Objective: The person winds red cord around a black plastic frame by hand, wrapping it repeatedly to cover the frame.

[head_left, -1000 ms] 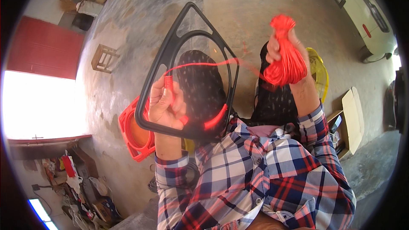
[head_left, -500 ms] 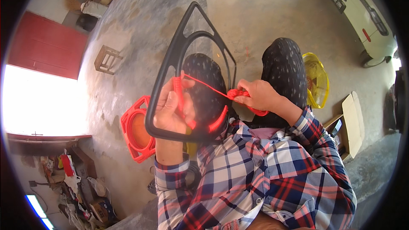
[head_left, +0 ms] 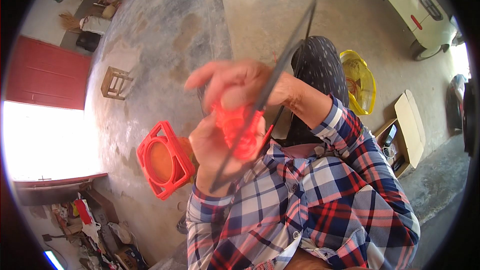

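Observation:
A black frame (head_left: 283,69) with an open middle is turned almost edge-on and stands slanted between my arms. Bright red cord (head_left: 242,135), bunched in coils, lies against it. My left hand (head_left: 210,145) is closed around this red cord, low beside the frame; which part of the frame it also touches is hidden. Just above the cord, my right hand (head_left: 240,82) is smeared by motion, one finger stretching left, and its grip cannot be made out.
An orange-red plastic frame-like piece (head_left: 167,160) lies on the floor at left, with a wooden stool (head_left: 116,83) beyond. To the right are a yellow plastic container (head_left: 358,82) and an open cardboard box (head_left: 407,130) holding small items. A pale vehicle (head_left: 412,7) stands at far right.
The black frame has turned from nearly face-on to edge-on and tilted right. My right hand has swung up and left over my left hand; the cord bunch is now by my left hand.

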A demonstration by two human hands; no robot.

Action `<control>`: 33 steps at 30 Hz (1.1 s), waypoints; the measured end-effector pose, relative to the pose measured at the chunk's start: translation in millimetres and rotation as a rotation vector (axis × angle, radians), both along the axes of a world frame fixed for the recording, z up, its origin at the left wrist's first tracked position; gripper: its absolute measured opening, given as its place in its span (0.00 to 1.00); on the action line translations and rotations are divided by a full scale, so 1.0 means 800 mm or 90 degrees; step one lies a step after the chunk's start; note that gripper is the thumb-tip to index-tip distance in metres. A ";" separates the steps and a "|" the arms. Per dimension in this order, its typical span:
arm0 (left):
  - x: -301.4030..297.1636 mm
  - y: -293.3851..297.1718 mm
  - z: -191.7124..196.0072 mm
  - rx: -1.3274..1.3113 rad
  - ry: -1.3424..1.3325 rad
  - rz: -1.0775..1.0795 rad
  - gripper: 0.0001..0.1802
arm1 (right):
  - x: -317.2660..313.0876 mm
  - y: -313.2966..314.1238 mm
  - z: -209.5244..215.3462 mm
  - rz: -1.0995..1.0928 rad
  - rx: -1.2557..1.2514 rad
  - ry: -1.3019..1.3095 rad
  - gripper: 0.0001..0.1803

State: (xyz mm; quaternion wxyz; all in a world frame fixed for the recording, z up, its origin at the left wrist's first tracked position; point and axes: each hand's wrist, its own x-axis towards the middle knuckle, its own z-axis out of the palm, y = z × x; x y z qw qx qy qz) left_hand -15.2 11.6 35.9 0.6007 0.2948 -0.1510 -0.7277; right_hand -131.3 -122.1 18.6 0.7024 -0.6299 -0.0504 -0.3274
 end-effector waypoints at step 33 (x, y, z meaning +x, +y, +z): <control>0.088 -0.002 -0.023 -0.060 -0.168 0.063 0.20 | -0.039 0.019 -0.154 -0.217 0.226 0.331 0.24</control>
